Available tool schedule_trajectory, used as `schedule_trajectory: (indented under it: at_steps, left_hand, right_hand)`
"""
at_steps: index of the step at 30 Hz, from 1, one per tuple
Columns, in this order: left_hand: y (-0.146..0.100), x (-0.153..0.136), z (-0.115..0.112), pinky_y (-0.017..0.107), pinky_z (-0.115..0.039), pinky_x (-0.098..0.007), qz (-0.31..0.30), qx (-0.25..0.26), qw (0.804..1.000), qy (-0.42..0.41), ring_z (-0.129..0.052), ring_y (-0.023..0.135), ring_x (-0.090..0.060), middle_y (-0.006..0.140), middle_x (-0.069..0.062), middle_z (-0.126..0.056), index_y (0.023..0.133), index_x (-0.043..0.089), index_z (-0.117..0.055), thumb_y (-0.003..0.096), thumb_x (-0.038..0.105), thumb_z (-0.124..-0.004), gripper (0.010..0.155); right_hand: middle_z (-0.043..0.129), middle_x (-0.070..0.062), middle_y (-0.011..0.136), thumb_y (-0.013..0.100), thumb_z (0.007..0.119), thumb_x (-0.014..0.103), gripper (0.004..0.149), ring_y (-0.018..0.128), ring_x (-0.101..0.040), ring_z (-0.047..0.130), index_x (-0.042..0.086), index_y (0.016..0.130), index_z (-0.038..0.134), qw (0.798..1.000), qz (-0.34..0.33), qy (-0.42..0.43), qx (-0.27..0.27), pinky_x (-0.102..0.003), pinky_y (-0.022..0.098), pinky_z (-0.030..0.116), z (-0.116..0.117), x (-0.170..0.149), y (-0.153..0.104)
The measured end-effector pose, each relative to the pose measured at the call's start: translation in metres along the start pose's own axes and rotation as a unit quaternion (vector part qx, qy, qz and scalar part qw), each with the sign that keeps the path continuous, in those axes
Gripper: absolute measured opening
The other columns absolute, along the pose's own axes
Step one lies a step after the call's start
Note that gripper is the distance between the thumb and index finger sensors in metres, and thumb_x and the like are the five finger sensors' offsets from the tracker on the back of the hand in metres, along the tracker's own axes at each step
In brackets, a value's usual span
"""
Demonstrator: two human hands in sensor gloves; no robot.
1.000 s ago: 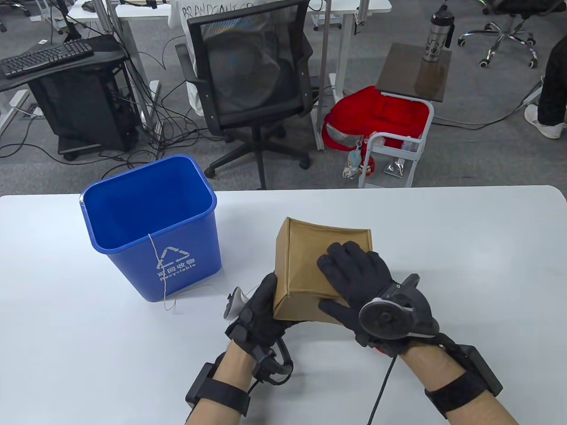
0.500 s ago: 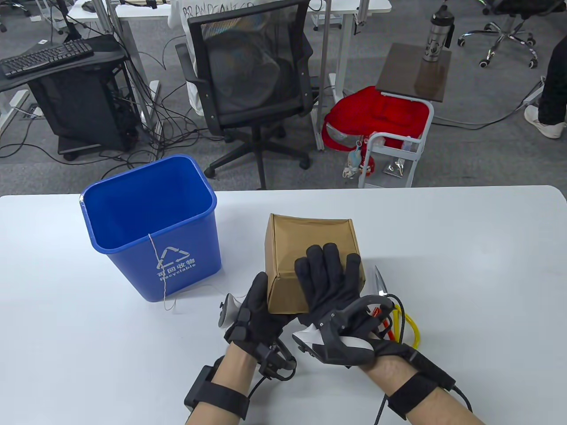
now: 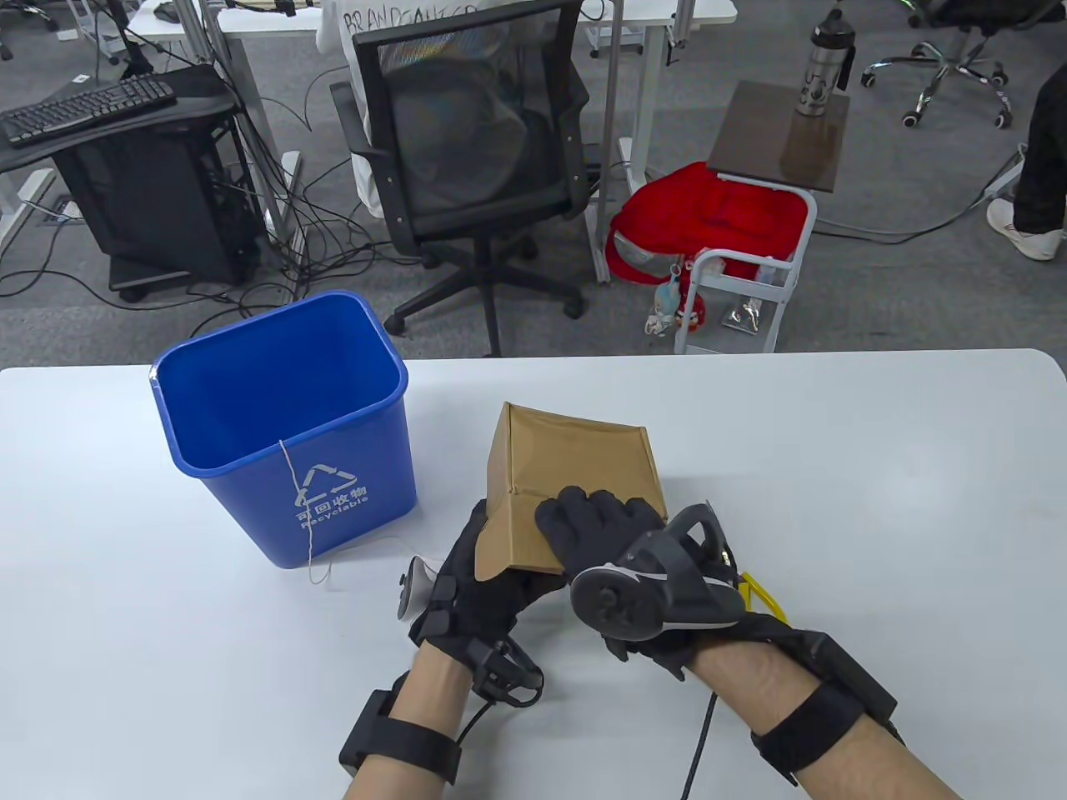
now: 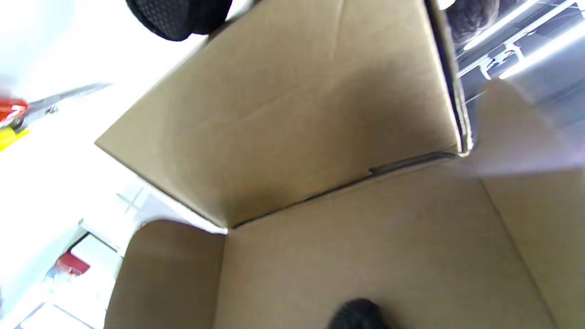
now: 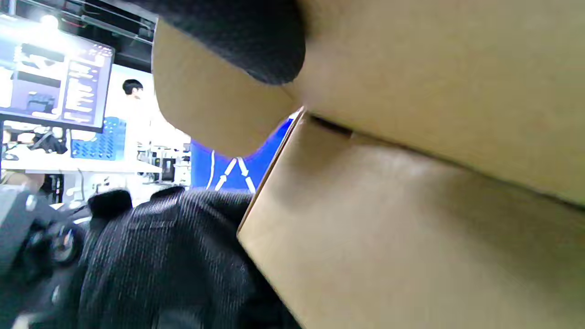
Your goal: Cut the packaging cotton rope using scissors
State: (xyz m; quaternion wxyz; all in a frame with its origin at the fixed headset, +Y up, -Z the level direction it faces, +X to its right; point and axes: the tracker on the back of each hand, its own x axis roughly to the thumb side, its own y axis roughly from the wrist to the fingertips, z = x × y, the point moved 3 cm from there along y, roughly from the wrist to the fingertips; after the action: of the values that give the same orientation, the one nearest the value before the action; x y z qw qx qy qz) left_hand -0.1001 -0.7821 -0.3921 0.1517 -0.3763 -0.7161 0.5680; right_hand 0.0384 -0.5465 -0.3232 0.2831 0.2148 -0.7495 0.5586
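A brown cardboard box (image 3: pixel 575 458) stands on the white table (image 3: pixel 875 467), tipped, with a flap open at its near left. My left hand (image 3: pixel 483 583) holds the box's near left side under the flap. My right hand (image 3: pixel 600 533) grips the box's near top edge. The box fills the left wrist view (image 4: pixel 297 114) and the right wrist view (image 5: pixel 411 219). Scissors with yellow and red handles (image 3: pixel 754 583) lie on the table just right of my right hand, mostly hidden; they also show in the left wrist view (image 4: pixel 32 109). A white cotton rope (image 3: pixel 298 508) hangs over the blue bin's rim.
A blue recycling bin (image 3: pixel 283 425) stands on the table to the left of the box. An office chair (image 3: pixel 475 142) and a white cart with red cloth (image 3: pixel 725 225) stand beyond the table's far edge.
Both hands have turned and tipped the box toward the left; a flap has come open at its near left. My right hand slid from the box top to its near edge, covering the scissors.
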Motion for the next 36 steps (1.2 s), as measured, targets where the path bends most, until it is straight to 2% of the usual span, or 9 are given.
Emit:
schedule_trajectory:
  at_steps: [2, 4, 9, 13, 17, 21, 23, 28, 36]
  left_hand:
    - [-0.001, 0.006, 0.000, 0.069, -0.060, -0.068, -0.008, 0.030, 0.998, 0.048, -0.053, 0.097, -0.068, 0.111, -0.038, -0.016, 0.110, 0.042, -0.005, 0.0633, 0.034, -0.047, 0.064]
    - [-0.001, 0.012, -0.002, 0.066, -0.062, -0.069, -0.018, 0.032, 0.995, 0.094, -0.058, 0.097, -0.065, 0.109, -0.041, -0.021, 0.117, 0.036, -0.030, 0.0623, 0.034, -0.052, 0.059]
    - [0.000, 0.017, -0.016, 0.068, -0.051, -0.076, -0.032, -0.056, 0.989, 0.133, -0.042, 0.103, -0.068, 0.106, -0.044, -0.003, 0.116, 0.027, -0.005, 0.0641, 0.055, -0.067, 0.085]
    - [0.000, 0.018, -0.009, 0.066, -0.058, -0.072, -0.012, -0.005, 0.964, 0.265, -0.056, 0.099, -0.063, 0.108, -0.042, -0.016, 0.116, 0.026, -0.011, 0.0637, 0.045, -0.068, 0.079]
    - [-0.004, 0.023, -0.004, 0.060, -0.059, -0.073, -0.006, 0.099, 0.931, 0.351, -0.061, 0.093, -0.065, 0.109, -0.040, -0.026, 0.116, 0.019, -0.033, 0.0600, 0.032, -0.068, 0.067]
    - [-0.005, 0.029, -0.023, 0.060, -0.055, -0.076, 0.041, 0.050, 0.893, 0.445, -0.048, 0.096, -0.070, 0.106, -0.045, -0.017, 0.112, -0.005, -0.026, 0.0602, 0.065, -0.067, 0.096]
    - [-0.009, 0.031, -0.024, 0.060, -0.057, -0.075, 0.040, 0.090, 0.883, 0.459, -0.050, 0.093, -0.072, 0.105, -0.047, -0.020, 0.112, -0.006, -0.022, 0.0600, 0.070, -0.064, 0.100]
    - [-0.012, 0.026, -0.009, 0.056, -0.060, -0.075, 0.010, 0.135, 0.916, 0.379, -0.050, 0.089, -0.073, 0.107, -0.043, -0.021, 0.113, 0.002, -0.023, 0.0582, 0.058, -0.072, 0.093]
    - [-0.015, 0.046, 0.004, 0.053, -0.061, -0.076, -0.033, 0.134, 0.909, 0.392, -0.050, 0.089, -0.070, 0.111, -0.039, -0.025, 0.115, 0.006, -0.030, 0.0534, 0.051, -0.078, 0.090]
  right_hand:
    - [0.091, -0.035, 0.088, 0.047, 0.079, 0.018, 0.049, 0.065, -0.057, 0.095, 0.000, 0.092, 0.082, 1.000, 0.015, 0.017, -0.009, -0.068, 0.037, 0.085, -0.006, -0.004, 0.004]
    - [0.091, -0.035, 0.088, 0.047, 0.079, 0.018, 0.049, 0.065, -0.057, 0.096, 0.000, 0.092, 0.083, 0.999, 0.024, -0.006, -0.022, -0.068, 0.036, 0.085, -0.011, -0.007, 0.006]
    - [0.092, -0.035, 0.087, 0.048, 0.078, 0.018, 0.048, 0.064, -0.057, 0.096, 0.000, 0.092, 0.083, 0.998, 0.056, 0.017, -0.035, -0.067, 0.036, 0.085, -0.021, -0.019, 0.010]
    - [0.092, -0.035, 0.087, 0.048, 0.079, 0.017, 0.048, 0.064, -0.057, 0.096, 0.000, 0.092, 0.083, 0.997, 0.067, 0.014, -0.025, -0.067, 0.036, 0.084, -0.029, -0.021, 0.012]
    - [0.093, -0.034, 0.086, 0.048, 0.079, 0.018, 0.047, 0.063, -0.056, 0.096, 0.001, 0.092, 0.084, 0.997, 0.067, 0.025, -0.020, -0.066, 0.036, 0.085, -0.034, -0.018, 0.013]
    - [0.093, -0.034, 0.086, 0.049, 0.079, 0.018, 0.047, 0.062, -0.056, 0.097, 0.001, 0.092, 0.084, 0.999, 0.052, 0.001, 0.002, -0.065, 0.035, 0.085, -0.031, -0.002, 0.017]
    - [0.092, -0.035, 0.086, 0.049, 0.079, 0.017, 0.047, 0.062, -0.057, 0.096, 0.000, 0.093, 0.083, 0.999, 0.045, 0.016, 0.012, -0.065, 0.035, 0.085, -0.027, 0.006, 0.018]
    - [0.094, -0.032, 0.087, 0.048, 0.081, 0.017, 0.047, 0.063, -0.053, 0.098, 0.004, 0.092, 0.085, 1.000, 0.028, -0.005, 0.013, -0.064, 0.036, 0.085, -0.032, 0.014, 0.022]
    - [0.088, -0.025, 0.096, 0.050, 0.081, 0.026, 0.052, 0.079, -0.051, 0.088, 0.010, 0.099, 0.078, 0.980, 0.094, -0.140, -0.108, -0.070, 0.054, 0.073, -0.060, -0.048, 0.040]
